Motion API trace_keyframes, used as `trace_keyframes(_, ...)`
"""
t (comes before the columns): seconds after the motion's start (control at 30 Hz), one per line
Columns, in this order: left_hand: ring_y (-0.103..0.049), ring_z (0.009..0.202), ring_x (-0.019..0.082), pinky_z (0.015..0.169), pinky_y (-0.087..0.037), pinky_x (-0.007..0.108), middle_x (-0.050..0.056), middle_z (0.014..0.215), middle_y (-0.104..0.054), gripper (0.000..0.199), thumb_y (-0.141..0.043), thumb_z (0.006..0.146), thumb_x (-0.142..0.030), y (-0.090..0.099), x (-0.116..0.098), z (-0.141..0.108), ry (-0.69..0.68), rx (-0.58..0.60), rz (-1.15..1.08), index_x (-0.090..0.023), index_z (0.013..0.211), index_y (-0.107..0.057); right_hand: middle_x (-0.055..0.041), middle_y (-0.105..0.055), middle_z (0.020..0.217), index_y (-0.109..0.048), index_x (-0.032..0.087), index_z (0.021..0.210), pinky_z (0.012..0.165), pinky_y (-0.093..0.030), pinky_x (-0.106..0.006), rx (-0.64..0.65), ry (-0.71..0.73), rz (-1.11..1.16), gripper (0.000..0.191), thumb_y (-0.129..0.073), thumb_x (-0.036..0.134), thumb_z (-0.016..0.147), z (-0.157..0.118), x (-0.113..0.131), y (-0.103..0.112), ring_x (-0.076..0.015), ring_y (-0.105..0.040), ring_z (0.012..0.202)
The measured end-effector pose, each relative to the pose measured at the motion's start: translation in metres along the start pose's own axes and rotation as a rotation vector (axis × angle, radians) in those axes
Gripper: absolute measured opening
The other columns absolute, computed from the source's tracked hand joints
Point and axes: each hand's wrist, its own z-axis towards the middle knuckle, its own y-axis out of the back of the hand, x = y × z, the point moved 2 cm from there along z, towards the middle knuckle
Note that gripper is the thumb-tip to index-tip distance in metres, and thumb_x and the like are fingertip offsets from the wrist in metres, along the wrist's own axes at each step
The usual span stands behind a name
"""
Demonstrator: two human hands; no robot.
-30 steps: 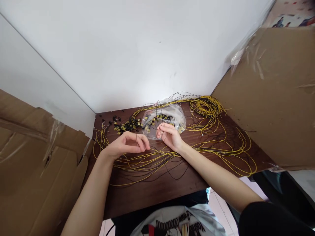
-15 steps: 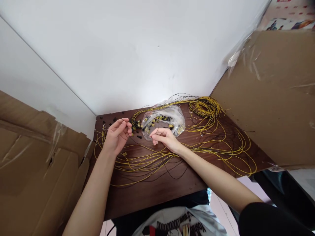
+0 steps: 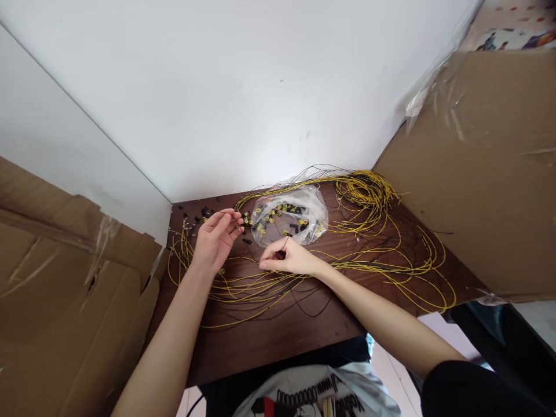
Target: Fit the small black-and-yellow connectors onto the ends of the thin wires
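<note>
My left hand (image 3: 215, 240) is raised over the left part of the table, thumb and fingertips pinched on a thin black wire (image 3: 310, 315). Lower and to the right, my right hand (image 3: 290, 256) pinches the same kind of thin black wire, which runs between the hands and hangs in a loop below. Whether it is a single wire I cannot tell. Beneath both hands lie long yellow wires (image 3: 243, 288). Just behind my right hand is a clear plastic bag (image 3: 320, 204) with small yellow and black connector-like pieces (image 3: 271, 213) in and around it.
A coil of yellow and black wires (image 3: 369, 188) lies at the back right of the brown table (image 3: 260, 353). Small black pieces (image 3: 204, 212) are scattered at the back left. Cardboard (image 3: 482, 174) stands on the right, more cardboard (image 3: 65, 301) on the left, a white wall (image 3: 260, 104) behind.
My right hand has moved down and slightly left, its fingers still pinched. My left hand has shifted slightly right in the view.
</note>
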Motion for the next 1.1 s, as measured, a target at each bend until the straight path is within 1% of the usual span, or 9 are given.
trace_keyframes(0.13, -0.061, 0.072, 0.009, 0.067, -0.051, 0.023, 0.001, 0.079, -0.066, 0.020, -0.073, 0.066, -0.023, -0.0007, 0.0020, -0.0010, -0.024, 0.031, 0.071, -0.016, 0.083, -0.066, -0.0010, -0.059, 0.060, -0.068, 0.011, 0.076, 0.050, -0.035, -0.020, -0.014, 0.015, -0.013, 0.028, -0.064, 0.039, 0.073, 0.0007, -0.0023, 0.0000, -0.0080, -0.046, 0.052)
trace_keyframes(0.33, -0.059, 0.067, 0.007, 0.058, -0.049, 0.016, 0.002, 0.077, -0.066, 0.020, -0.073, 0.065, -0.020, -0.0025, 0.0034, -0.0008, -0.033, 0.015, 0.066, -0.014, 0.083, -0.068, 0.0018, -0.053, 0.056, -0.068, 0.012, 0.075, 0.049, -0.032, -0.021, 0.002, 0.009, -0.058, 0.030, -0.065, 0.041, 0.072, -0.0003, -0.0006, -0.0004, -0.0071, -0.039, 0.050)
trace_keyframes(0.53, -0.061, 0.067, 0.006, 0.066, -0.052, 0.014, 0.001, 0.075, -0.067, 0.011, -0.072, 0.066, -0.014, -0.0018, 0.0022, 0.0024, -0.006, -0.088, -0.088, -0.015, 0.076, -0.068, 0.0068, -0.044, 0.053, -0.062, 0.015, 0.080, 0.048, -0.029, -0.019, -0.013, 0.038, -0.087, 0.022, -0.065, 0.035, 0.073, -0.0003, -0.0022, -0.0006, -0.0060, -0.035, 0.048)
trace_keyframes(0.63, -0.061, 0.068, 0.005, 0.066, -0.052, 0.012, 0.000, 0.074, -0.067, 0.005, -0.067, 0.071, -0.011, -0.0012, 0.0005, 0.0035, 0.021, -0.126, -0.190, -0.015, 0.073, -0.068, 0.0061, -0.049, 0.055, -0.059, 0.015, 0.082, 0.051, -0.032, -0.019, -0.057, 0.046, -0.081, 0.019, -0.062, 0.033, 0.075, 0.0011, -0.0028, 0.0007, -0.0064, -0.040, 0.049)
trace_keyframes(0.7, -0.061, 0.068, 0.005, 0.066, -0.052, 0.010, -0.001, 0.074, -0.066, 0.007, -0.064, 0.074, -0.010, -0.0017, -0.0010, 0.0034, 0.038, -0.127, -0.252, -0.016, 0.072, -0.068, 0.0049, -0.052, 0.057, -0.058, 0.015, 0.083, 0.052, -0.033, -0.019, -0.093, 0.036, -0.072, 0.020, -0.062, 0.033, 0.075, 0.0018, -0.0027, 0.0017, -0.0070, -0.043, 0.051)
trace_keyframes(0.83, -0.060, 0.069, 0.003, 0.064, -0.051, 0.007, -0.001, 0.073, -0.065, 0.013, -0.058, 0.080, -0.011, -0.0042, -0.0046, 0.0009, 0.078, -0.076, -0.368, -0.016, 0.071, -0.067, 0.0045, -0.054, 0.057, -0.058, 0.015, 0.090, 0.053, -0.035, -0.019, -0.145, 0.018, -0.038, 0.024, -0.062, 0.033, 0.076, 0.0020, -0.0017, 0.0025, -0.0073, -0.046, 0.051)
trace_keyframes(0.93, -0.060, 0.071, 0.003, 0.064, -0.050, 0.006, -0.001, 0.075, -0.065, 0.011, -0.059, 0.080, -0.012, -0.0053, -0.0060, -0.0009, 0.087, -0.021, -0.410, -0.017, 0.073, -0.067, 0.0038, -0.054, 0.054, -0.060, 0.013, 0.083, 0.050, -0.033, -0.019, -0.115, -0.020, -0.027, 0.022, -0.060, 0.034, 0.077, 0.0017, -0.0008, 0.0016, -0.0067, -0.045, 0.049)
trace_keyframes(1.0, -0.060, 0.072, 0.004, 0.065, -0.051, 0.008, -0.001, 0.077, -0.065, 0.006, -0.063, 0.076, -0.014, -0.0048, -0.0050, -0.0015, 0.075, 0.008, -0.340, -0.017, 0.077, -0.068, 0.0036, -0.053, 0.052, -0.061, 0.012, 0.079, 0.049, -0.032, -0.018, -0.104, -0.040, -0.004, 0.021, -0.060, 0.033, 0.078, 0.0016, 0.0000, 0.0016, -0.0063, -0.044, 0.047)
trace_keyframes(1.1, -0.061, 0.070, 0.008, 0.063, -0.053, 0.016, 0.003, 0.080, -0.067, 0.018, -0.071, 0.069, -0.019, -0.0051, -0.0013, -0.0033, 0.042, 0.102, -0.078, -0.016, 0.087, -0.069, 0.0041, -0.052, 0.052, -0.060, 0.012, 0.078, 0.050, -0.033, -0.018, -0.129, -0.030, 0.082, 0.021, -0.060, 0.033, 0.077, 0.0020, 0.0010, 0.0031, -0.0063, -0.045, 0.047)
